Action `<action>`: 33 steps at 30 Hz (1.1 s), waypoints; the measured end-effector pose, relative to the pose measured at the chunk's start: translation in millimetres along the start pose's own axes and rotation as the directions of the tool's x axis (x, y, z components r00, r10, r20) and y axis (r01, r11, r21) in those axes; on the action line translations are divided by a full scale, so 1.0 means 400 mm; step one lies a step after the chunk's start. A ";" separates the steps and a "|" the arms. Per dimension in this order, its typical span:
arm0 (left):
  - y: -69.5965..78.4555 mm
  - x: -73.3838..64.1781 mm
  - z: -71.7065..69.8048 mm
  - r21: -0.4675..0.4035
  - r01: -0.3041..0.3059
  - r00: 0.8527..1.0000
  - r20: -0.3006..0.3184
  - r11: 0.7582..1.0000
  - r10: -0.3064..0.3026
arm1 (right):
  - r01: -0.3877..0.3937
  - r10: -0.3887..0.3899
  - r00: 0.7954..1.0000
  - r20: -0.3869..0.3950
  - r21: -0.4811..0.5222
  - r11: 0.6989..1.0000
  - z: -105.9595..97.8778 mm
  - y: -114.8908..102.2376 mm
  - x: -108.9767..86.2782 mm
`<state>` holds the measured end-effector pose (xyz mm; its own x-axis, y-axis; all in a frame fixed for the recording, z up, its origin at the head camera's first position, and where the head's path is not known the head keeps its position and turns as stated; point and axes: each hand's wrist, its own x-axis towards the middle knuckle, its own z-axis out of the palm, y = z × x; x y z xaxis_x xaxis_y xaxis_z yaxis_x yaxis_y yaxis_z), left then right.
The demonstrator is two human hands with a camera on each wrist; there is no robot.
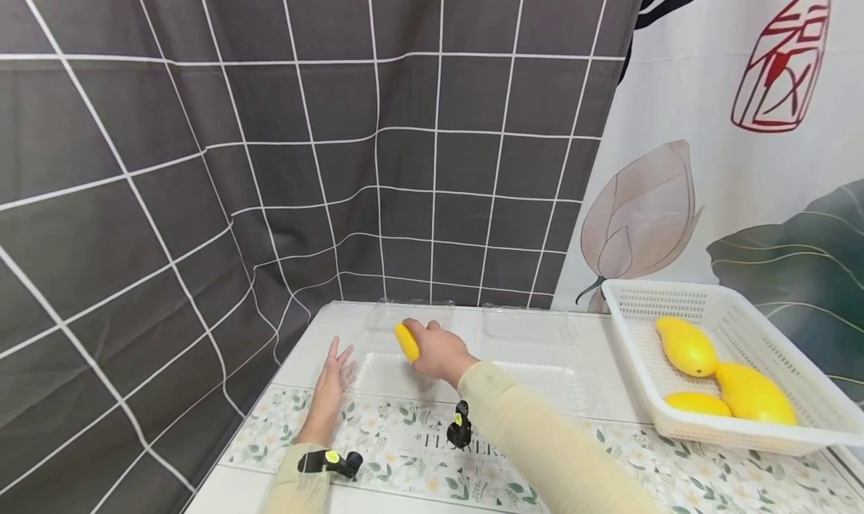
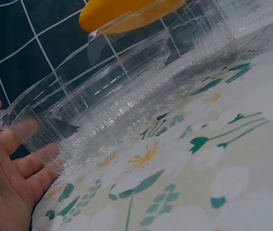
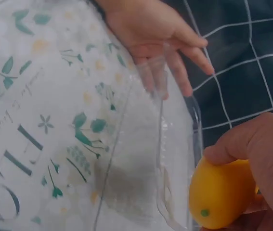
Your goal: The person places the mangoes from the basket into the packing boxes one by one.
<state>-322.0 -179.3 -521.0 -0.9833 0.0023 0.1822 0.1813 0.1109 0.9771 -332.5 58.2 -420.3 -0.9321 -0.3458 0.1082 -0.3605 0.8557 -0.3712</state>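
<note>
Right grip (image 1: 440,349) holds a yellow mango (image 1: 406,341) over the clear clamshell (image 1: 385,377); left grip (image 1: 329,388), fingers loose, at its nine o'clock. I judge this placing; next calls for gentle lowering.

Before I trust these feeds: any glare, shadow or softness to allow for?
Head: bright, the left clear container faint against the white tabletop; left wrist: darker, glints along that container's ribs; right wrist: dim, soft, a grey shadow across it near the yellow fruit in the right hand.
</note>
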 end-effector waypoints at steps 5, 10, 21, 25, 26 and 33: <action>0.004 0.000 0.001 0.015 0.013 1.000 0.002 1.000 -0.013 | 0.016 -0.016 1.000 -0.010 0.015 1.000 0.022 -0.010 0.002; 0.006 0.000 0.002 0.026 0.024 1.000 -0.007 0.999 -0.024 | 0.009 -0.009 1.000 0.015 0.010 1.000 0.050 -0.015 0.000; -0.001 0.000 0.005 0.023 0.006 1.000 0.013 1.000 -0.006 | 0.028 -0.024 0.995 0.095 -0.040 0.999 0.083 -0.022 -0.004; -0.001 0.000 0.006 0.020 0.008 1.000 0.013 1.000 -0.008 | 0.012 -0.011 0.995 0.101 -0.011 1.000 0.088 -0.022 -0.003; 0.000 -0.001 0.006 0.020 0.005 1.000 0.013 1.000 -0.005 | 0.005 -0.005 0.995 0.100 0.002 1.000 0.089 -0.022 -0.003; 0.003 0.000 0.006 0.046 0.003 1.000 0.004 0.999 -0.003 | -0.006 0.000 0.997 0.082 0.074 0.997 0.096 -0.030 -0.008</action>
<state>-321.8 -176.9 -520.1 -0.9839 0.0056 0.1788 0.1774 0.1569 0.9715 -323.9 34.1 -451.6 -0.9260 -0.3761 0.0318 -0.3510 0.8270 -0.4391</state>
